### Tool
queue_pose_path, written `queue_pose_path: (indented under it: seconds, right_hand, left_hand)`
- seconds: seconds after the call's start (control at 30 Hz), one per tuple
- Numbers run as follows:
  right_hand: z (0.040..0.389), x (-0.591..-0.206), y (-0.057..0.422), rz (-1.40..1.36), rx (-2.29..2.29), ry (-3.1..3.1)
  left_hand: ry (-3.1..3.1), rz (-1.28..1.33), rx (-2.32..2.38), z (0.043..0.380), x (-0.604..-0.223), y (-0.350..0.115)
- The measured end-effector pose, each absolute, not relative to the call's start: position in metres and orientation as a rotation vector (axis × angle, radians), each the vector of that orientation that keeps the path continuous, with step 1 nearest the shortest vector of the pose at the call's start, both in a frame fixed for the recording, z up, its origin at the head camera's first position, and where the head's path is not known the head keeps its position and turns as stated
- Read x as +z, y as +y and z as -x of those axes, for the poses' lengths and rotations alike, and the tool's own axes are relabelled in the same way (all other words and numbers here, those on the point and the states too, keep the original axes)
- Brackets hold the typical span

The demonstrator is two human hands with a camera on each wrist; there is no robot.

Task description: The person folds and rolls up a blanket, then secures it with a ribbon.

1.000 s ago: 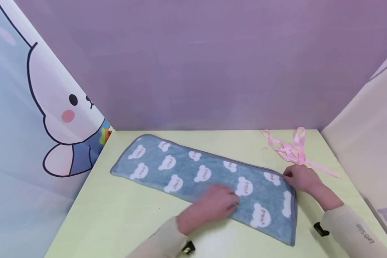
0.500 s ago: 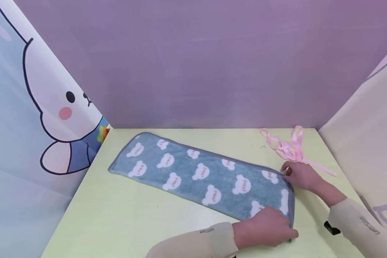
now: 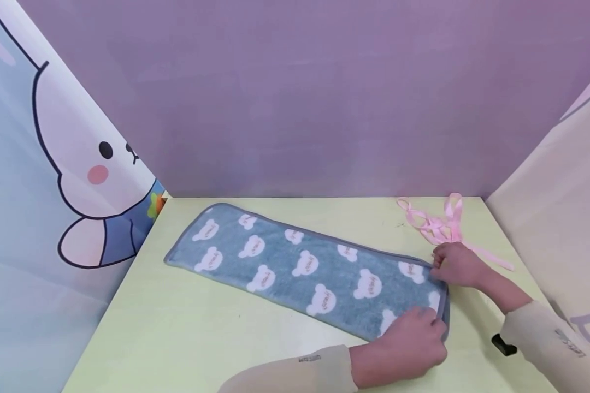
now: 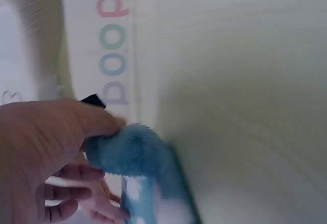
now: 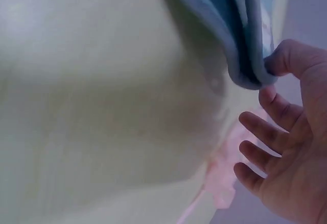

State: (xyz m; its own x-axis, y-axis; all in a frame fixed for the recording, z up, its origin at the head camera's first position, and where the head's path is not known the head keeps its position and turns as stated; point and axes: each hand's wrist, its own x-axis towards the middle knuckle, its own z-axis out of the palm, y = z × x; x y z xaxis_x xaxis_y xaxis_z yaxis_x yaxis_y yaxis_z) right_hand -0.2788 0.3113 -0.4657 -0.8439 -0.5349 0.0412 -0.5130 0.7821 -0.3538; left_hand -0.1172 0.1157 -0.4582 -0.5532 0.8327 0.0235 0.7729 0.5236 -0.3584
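Note:
A blue towel (image 3: 285,284) with white bear heads and a grey border lies slantwise across the table, folded into a long strip. At its near right corner my left hand (image 3: 403,346) pinches the cloth, hiding that corner in the head view. In the left wrist view the towel's fluffy edge (image 4: 133,152) curls up from between thumb and fingers. My right hand (image 3: 459,266) pinches the far right corner between thumb and index finger. The right wrist view shows the folded layers (image 5: 248,40) lifted there, while the other fingers are spread apart.
A tangle of pink ribbon (image 3: 437,226) lies just beyond my right hand, one tail running toward the right edge. The pale green table (image 3: 187,338) meets a purple backdrop (image 3: 295,109) behind. Printed cloth panels stand at the left (image 3: 93,180) and right (image 3: 570,207).
My left hand has moved right along the towel to its near right corner, then gripped and drawn that corner slightly up. My right hand has stayed at the far right corner.

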Motion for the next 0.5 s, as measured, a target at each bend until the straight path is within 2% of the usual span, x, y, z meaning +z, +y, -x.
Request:
queue_pose_path:
  seconds: [0.1,0.23,0.33,0.5]
  right_hand:
    - [0.277,-0.453,0.308,0.749,-0.699,2.826]
    - [0.269,-0.437,0.311,0.469,-0.909,2.664]
    - [0.262,-0.428,0.318,0.342,-1.064,2.557]
    - [0.244,-0.414,0.348,0.332,-1.2,2.483]
  left_hand:
    - [-2.746,1.201,0.38,0.116,-0.448,0.098]
    - [-2.85,1.01,0.229,0.116,-0.439,0.068]
    - [-2.76,0.944,0.088,0.115,-0.438,0.049]
    - [-2.568,1.0,-0.252,0.112,-0.434,0.046]
